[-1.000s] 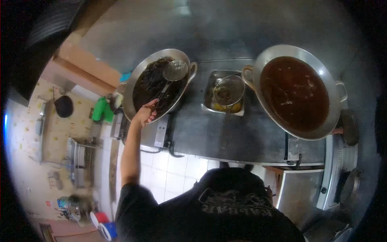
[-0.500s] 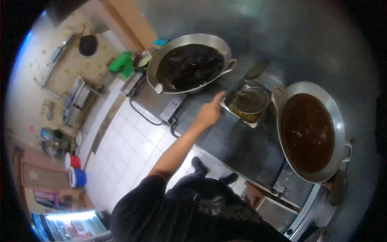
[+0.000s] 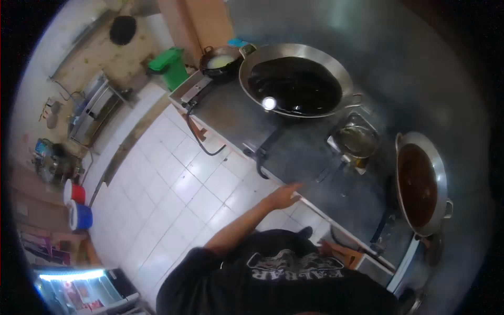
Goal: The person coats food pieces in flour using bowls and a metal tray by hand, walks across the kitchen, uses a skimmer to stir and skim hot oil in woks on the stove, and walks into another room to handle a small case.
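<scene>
My left hand (image 3: 284, 197) is over the front edge of the dark stove counter (image 3: 310, 157), its fingers stretched out and holding nothing. Beyond it, apart from the fingers, a round strainer (image 3: 357, 140) rests over a square metal tray (image 3: 361, 170), its handle slanting toward me. A large wok (image 3: 344, 79) of dark liquid stands at the back of the counter. To the right is another big wok (image 3: 440, 173), filled with brown liquid. My right hand is out of view.
A smaller black wok (image 3: 223, 69) with pale contents stands at the far left counter end, near a green bin (image 3: 170, 68). A black hose (image 3: 197, 137) hangs off the counter's front. Red and blue buckets (image 3: 80, 216) stand on the left by the tiled floor (image 3: 178, 194).
My left hand has drawn back from beside the strainer and tray to the counter's front edge. The view has shifted, so the dark-liquid wok and strainer appear farther right.
</scene>
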Demonstrator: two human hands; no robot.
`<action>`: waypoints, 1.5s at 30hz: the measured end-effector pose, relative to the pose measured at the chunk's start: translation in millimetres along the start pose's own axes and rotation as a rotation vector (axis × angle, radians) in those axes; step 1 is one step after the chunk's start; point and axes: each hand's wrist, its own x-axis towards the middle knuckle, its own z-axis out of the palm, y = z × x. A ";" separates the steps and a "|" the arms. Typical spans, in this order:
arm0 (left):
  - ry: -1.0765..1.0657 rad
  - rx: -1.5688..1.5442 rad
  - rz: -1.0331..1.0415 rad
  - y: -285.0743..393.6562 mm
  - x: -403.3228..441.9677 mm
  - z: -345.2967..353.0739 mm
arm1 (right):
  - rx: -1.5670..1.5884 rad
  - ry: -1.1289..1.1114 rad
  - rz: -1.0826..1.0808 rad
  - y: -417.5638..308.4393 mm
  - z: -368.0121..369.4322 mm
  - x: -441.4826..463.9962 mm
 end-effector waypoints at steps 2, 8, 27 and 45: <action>-0.058 -0.243 -0.192 -23.5 -78.7 -22.8 | -0.071 -0.096 -0.078 -10.2 24.1 12.8; -0.074 -0.496 -0.728 -151.7 -339.0 -102.3 | -1.010 0.226 -0.315 -110.5 175.6 113.4; 1.426 -1.762 -0.382 -243.8 -570.8 -428.8 | -0.632 -1.069 -1.781 -525.0 996.6 109.5; 1.503 0.940 -0.927 -258.8 -987.0 -673.8 | -0.368 -2.007 0.568 -498.2 1524.2 -78.4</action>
